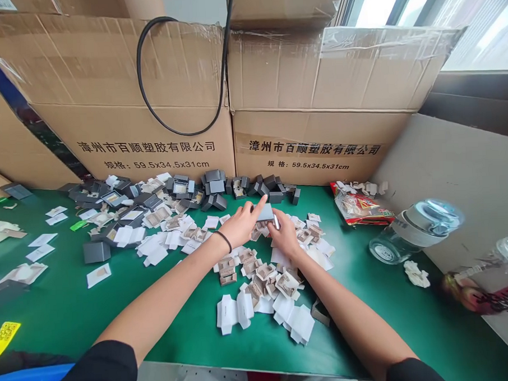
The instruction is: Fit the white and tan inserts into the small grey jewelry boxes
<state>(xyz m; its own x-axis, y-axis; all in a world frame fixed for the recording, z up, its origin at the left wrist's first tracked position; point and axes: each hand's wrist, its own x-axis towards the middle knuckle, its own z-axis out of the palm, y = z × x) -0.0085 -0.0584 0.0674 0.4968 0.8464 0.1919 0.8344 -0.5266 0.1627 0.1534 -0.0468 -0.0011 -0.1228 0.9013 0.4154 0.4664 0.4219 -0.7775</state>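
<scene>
A small dark grey box is held between my two hands, above the middle of the green table. My left hand, with a black band at the wrist, grips it from the left, its index finger stretched along the box's far side. From the right, my right hand closes on the same box. A thin whitish strip shows by the right thumb, too small to name. Beneath and in front of the hands lie folded cardboard inserts and white card pieces. What the curled fingers cover is hidden.
Dark grey boxes are heaped at the back, with white cards on the left. Large cartons wall off the rear. A red snack bag, glass bottle, crumpled tissue and plastic container stand right.
</scene>
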